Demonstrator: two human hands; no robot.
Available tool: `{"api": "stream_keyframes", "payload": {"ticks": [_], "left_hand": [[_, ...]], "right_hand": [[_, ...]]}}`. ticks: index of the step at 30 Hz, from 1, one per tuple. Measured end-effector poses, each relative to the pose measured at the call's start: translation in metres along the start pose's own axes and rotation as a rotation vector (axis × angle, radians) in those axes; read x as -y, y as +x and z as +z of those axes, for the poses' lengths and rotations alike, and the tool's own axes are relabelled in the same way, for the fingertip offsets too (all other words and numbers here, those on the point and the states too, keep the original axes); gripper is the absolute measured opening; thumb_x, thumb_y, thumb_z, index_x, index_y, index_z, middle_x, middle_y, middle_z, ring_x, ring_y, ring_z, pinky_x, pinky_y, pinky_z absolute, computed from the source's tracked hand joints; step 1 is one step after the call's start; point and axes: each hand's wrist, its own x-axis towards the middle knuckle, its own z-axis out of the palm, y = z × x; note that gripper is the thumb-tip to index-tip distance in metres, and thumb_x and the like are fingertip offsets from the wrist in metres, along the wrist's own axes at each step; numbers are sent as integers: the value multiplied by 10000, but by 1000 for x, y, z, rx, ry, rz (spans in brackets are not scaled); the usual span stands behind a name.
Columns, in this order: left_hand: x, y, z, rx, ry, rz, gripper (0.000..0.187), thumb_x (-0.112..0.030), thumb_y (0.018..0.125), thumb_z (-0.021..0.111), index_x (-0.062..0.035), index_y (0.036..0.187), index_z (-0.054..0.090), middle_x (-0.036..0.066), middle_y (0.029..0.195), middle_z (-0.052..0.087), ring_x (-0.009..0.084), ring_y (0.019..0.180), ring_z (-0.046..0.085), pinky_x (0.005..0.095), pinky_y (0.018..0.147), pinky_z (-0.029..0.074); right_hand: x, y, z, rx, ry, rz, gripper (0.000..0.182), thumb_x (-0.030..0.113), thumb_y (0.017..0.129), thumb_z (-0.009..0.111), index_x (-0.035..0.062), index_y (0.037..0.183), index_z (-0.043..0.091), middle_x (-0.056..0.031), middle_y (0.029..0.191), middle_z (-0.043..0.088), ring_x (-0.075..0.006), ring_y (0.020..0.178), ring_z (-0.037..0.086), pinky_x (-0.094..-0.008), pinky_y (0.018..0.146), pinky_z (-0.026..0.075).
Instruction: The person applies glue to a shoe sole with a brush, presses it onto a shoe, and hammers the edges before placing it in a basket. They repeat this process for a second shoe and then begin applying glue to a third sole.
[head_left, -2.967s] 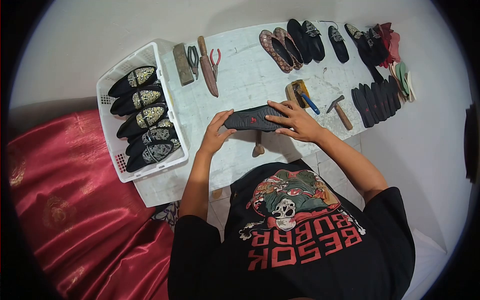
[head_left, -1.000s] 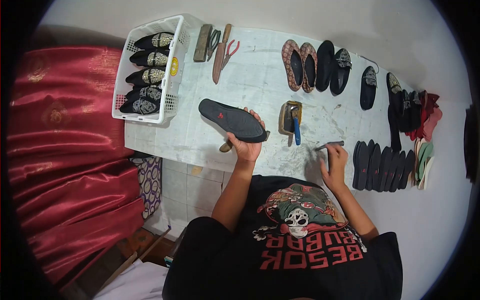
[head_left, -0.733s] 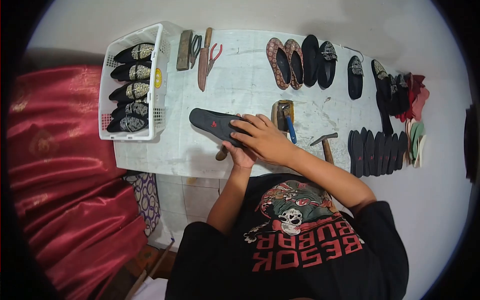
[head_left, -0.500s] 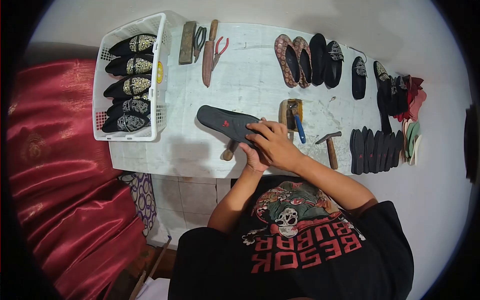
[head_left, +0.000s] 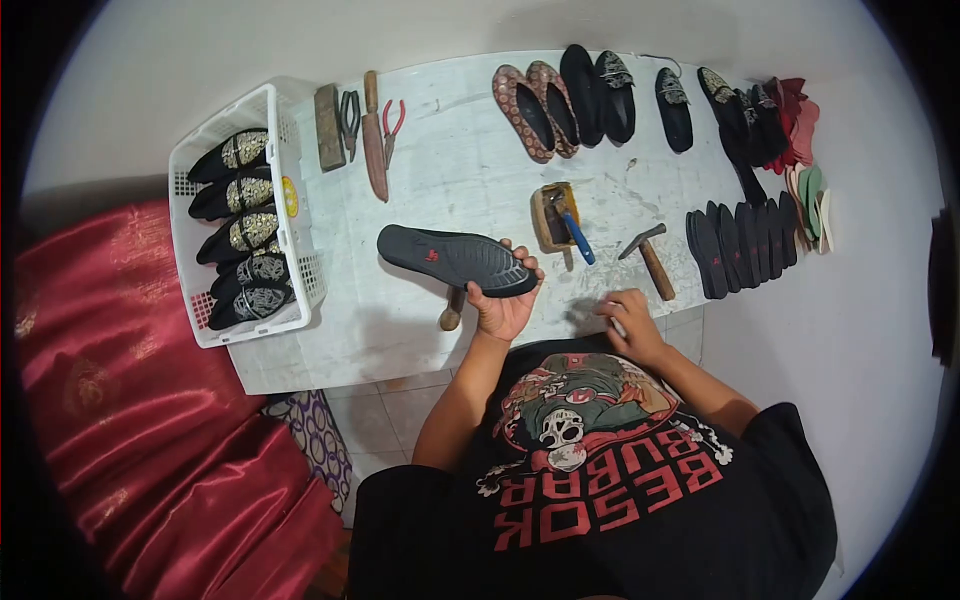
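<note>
A black shoe (head_left: 450, 260), its sole turned up with a small red mark, is gripped at its right end by my left hand (head_left: 508, 305). The thumb lies on the near edge and the fingers wrap the far side. Part of a wooden-handled tool (head_left: 452, 312) shows beneath the shoe. Empty, with its fingers loosely curled and apart, my right hand (head_left: 632, 325) is over the table's front edge. Beyond it lies a hammer (head_left: 655, 268), not touched. A small box (head_left: 543, 222) holding a blue-handled brush (head_left: 578, 240) stands between the shoe and the hammer.
On the left, a white basket (head_left: 290, 265) holds several decorated black shoes. Pliers (head_left: 392, 130), a sheathed knife (head_left: 374, 155) and a block (head_left: 329, 128) lie near it. Patterned shoes (head_left: 523, 115) are at the back; several black soles (head_left: 708, 255) stand at the right.
My right hand has left the shoe and moved right, toward the table's front edge. My left hand still holds the shoe, whose ridged right end is now uncovered. The camera view has shifted.
</note>
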Motion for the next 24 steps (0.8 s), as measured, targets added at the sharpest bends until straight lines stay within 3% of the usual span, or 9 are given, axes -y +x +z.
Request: {"api": "stream_keyframes", "payload": {"ticks": [2, 5, 8, 11, 16, 19, 21, 24], "left_hand": [[-2, 2, 7, -6, -39, -44, 949, -506, 683, 954, -139, 1401, 454, 42, 1229, 519, 218, 1183, 535, 412, 1079, 451], [-2, 1, 5, 1, 10, -26, 926, -523, 721, 925, -116, 1406, 453, 49, 1232, 524, 216, 1177, 538, 406, 1060, 443], [3, -1, 7, -28, 41, 50, 903, -527, 758, 897, -94, 1412, 449, 54, 1233, 531, 221, 1166, 549, 407, 1054, 445], [9, 2, 3, 12, 30, 122, 900, -529, 804, 852, -49, 1438, 431, 78, 1270, 542, 242, 1187, 566, 439, 1083, 455], [4, -5, 12, -117, 161, 136, 936, -614, 838, 780, -27, 1474, 422, 128, 1453, 516, 276, 1336, 530, 465, 1138, 449], [9, -16, 29, -256, 322, 175, 850, -626, 914, 687, -15, 1456, 455, 156, 1489, 515, 279, 1342, 542, 456, 1098, 487], [-5, -36, 18, -343, 462, 207, 766, -605, 989, 604, 5, 1436, 479, 179, 1459, 554, 280, 1311, 583, 440, 1063, 517], [-44, -72, 25, -441, 854, -219, 680, -581, 1047, 511, 6, 1388, 533, 191, 1322, 644, 271, 1180, 669, 423, 1010, 552]], "right_hand": [[-66, -68, 16, -37, 0, 199, 403, -47, 721, 672, 73, 1105, 643, -150, 1159, 602, -369, 1149, 548, -456, 996, 413], [-98, -95, 1, -129, -101, 361, 367, -53, 731, 649, 60, 1079, 632, -164, 1154, 603, -375, 1152, 544, -460, 1003, 412], [-126, -78, -8, -293, -146, 389, 394, -42, 741, 623, 56, 1122, 637, -173, 1224, 593, -397, 1163, 527, -497, 1046, 381], [-115, -34, -27, -535, -206, 271, 413, -19, 741, 621, 48, 1147, 654, -189, 1273, 590, -404, 1192, 524, -506, 1076, 356], [-12, 64, -62, -236, 123, -238, 455, 39, 743, 662, 85, 1196, 663, -178, 1367, 575, -396, 1289, 510, -526, 1102, 356], [45, 119, -39, -126, 168, -395, 581, 173, 808, 768, 125, 1361, 596, -180, 1482, 483, -409, 1328, 474, -537, 1119, 349], [68, 144, -18, -29, 122, -389, 698, 188, 803, 765, 155, 1456, 522, -225, 1549, 402, -456, 1360, 443, -557, 1112, 368], [77, 168, 9, 181, 22, -253, 773, 229, 781, 794, 177, 1488, 487, -259, 1575, 340, -483, 1359, 445, -563, 1078, 414]]}}
